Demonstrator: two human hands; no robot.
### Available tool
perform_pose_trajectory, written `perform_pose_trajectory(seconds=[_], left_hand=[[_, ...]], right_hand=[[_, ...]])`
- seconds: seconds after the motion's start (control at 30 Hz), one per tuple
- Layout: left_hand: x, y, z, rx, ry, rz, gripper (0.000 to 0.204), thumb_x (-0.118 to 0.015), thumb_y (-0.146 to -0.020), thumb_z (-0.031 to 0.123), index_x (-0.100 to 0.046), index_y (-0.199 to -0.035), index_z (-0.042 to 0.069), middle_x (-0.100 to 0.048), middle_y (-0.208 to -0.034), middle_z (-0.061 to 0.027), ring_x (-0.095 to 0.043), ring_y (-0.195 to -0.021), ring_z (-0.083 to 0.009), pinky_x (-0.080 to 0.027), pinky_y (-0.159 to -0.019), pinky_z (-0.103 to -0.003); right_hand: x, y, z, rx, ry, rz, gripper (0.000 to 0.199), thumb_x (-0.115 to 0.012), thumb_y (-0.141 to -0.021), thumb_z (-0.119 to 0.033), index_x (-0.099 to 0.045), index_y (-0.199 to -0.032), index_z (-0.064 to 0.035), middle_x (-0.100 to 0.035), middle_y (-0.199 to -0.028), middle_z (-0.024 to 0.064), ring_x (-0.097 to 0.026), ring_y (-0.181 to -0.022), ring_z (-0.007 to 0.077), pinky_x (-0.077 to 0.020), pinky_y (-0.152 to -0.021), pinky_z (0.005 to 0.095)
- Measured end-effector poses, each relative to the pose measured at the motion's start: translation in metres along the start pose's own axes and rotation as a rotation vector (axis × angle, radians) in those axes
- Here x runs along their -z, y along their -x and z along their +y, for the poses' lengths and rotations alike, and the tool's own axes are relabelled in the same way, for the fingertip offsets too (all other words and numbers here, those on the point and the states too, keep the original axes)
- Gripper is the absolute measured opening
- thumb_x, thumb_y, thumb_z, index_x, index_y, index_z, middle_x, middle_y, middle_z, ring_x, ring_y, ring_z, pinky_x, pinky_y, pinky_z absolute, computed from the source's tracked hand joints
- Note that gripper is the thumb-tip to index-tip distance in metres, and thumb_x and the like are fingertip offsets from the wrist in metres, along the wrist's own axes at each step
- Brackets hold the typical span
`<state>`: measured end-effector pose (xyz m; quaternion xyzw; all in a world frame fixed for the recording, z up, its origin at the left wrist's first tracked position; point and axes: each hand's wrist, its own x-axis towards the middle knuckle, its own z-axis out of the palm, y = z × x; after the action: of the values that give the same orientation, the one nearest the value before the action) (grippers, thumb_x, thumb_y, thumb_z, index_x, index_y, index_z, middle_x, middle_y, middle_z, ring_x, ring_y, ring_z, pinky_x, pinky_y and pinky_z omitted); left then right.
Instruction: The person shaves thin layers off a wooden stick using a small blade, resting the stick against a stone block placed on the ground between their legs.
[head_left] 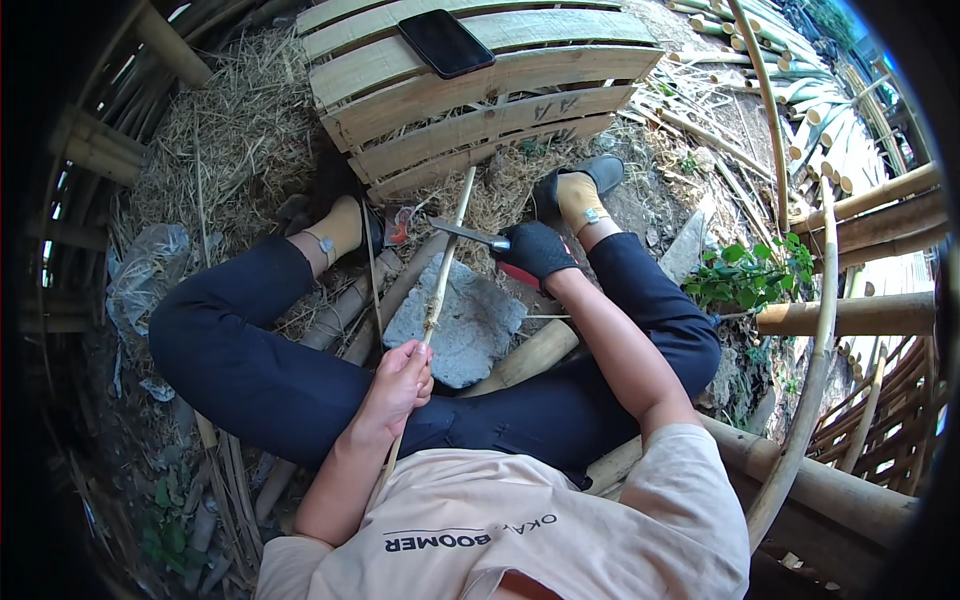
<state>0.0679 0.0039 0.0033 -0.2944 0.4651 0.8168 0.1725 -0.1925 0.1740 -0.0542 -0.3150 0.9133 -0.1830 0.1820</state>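
Tan knotted stick (441, 280), flat metal blade (472, 235), rough grey stone (472, 330)

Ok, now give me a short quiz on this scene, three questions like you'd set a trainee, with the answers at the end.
1. Which thing lies on top of the wooden crate: a) a coil of rope, b) a black phone, c) a straw hat?
2. True or false: the left hand wears a glove.
3. Fill in the missing word: the right hand holds a tool whose metal blade crosses the thin, pale ____ in this view.

Key: 1. b. 2. False; it is bare. 3. Stick.
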Motion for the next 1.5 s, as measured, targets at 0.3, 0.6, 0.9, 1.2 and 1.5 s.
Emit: perform_pose_trajectory(seconds=[0.3,0.6,0.9,1.2,1.5], left_hand=[[-0.005,0.002,0.003,-0.01,-0.007,-0.001,0.024,-0.043,-0.108,0.027,-0.048,-0.093,0.01,-0.033,-0.059,0.0072,-0.029,-0.046,-0.0023,-0.021,-0.04,-0.019],[-0.01,0.001,-0.004,-0.021,-0.114,0.044,0.025,-0.045,-0.107,0.028,-0.048,-0.091,0.009,-0.033,-0.058,0.0078,-0.029,-0.045,-0.0019,-0.021,-0.04,-0.02],[-0.011,0.001,-0.004,-0.086,-0.126,0.097,0.025,-0.047,-0.106,0.027,-0.049,-0.089,0.01,-0.034,-0.057,0.0076,-0.031,-0.045,-0.0019,-0.023,-0.04,-0.019],[-0.01,-0.002,-0.009,-0.088,-0.175,0.126,0.023,-0.048,-0.106,0.027,-0.05,-0.092,0.009,-0.037,-0.058,0.0072,-0.034,-0.046,-0.002,-0.025,-0.041,-0.019],[-0.013,0.003,0.001,-0.046,-0.117,0.083,0.024,-0.047,-0.107,0.026,-0.048,-0.09,0.009,-0.034,-0.058,0.0072,-0.031,-0.046,-0.0018,-0.022,-0.041,-0.019]], right_hand=[[0.011,0.013,-0.007,0.075,0.031,-0.016,0.024,-0.069,-0.08,-0.034,-0.075,-0.091,-0.0135,-0.072,-0.086,0.0174,-0.069,-0.084,0.0365,-0.0551,-0.079,0.0456],[0.006,-0.011,0.038,-0.104,-0.032,0.052,0.031,-0.07,-0.081,-0.037,-0.075,-0.093,-0.0085,-0.071,-0.087,0.0215,-0.068,-0.084,0.0391,-0.0536,-0.08,0.0462],[0.001,-0.006,0.01,0.061,-0.017,-0.021,0.029,-0.068,-0.08,-0.035,-0.074,-0.088,-0.0083,-0.071,-0.086,0.0196,-0.069,-0.083,0.0386,-0.0542,-0.079,0.046],[-0.007,-0.01,0.027,0.006,0.044,0.019,0.03,-0.069,-0.08,-0.038,-0.074,-0.085,-0.0094,-0.071,-0.083,0.0193,-0.069,-0.08,0.0384,-0.0544,-0.077,0.0476],[0.002,0.0,0.0,0.081,0.053,0.055,0.022,-0.065,-0.081,-0.032,-0.074,-0.09,-0.0138,-0.071,-0.084,0.0161,-0.069,-0.082,0.0361,-0.0551,-0.076,0.0457]])
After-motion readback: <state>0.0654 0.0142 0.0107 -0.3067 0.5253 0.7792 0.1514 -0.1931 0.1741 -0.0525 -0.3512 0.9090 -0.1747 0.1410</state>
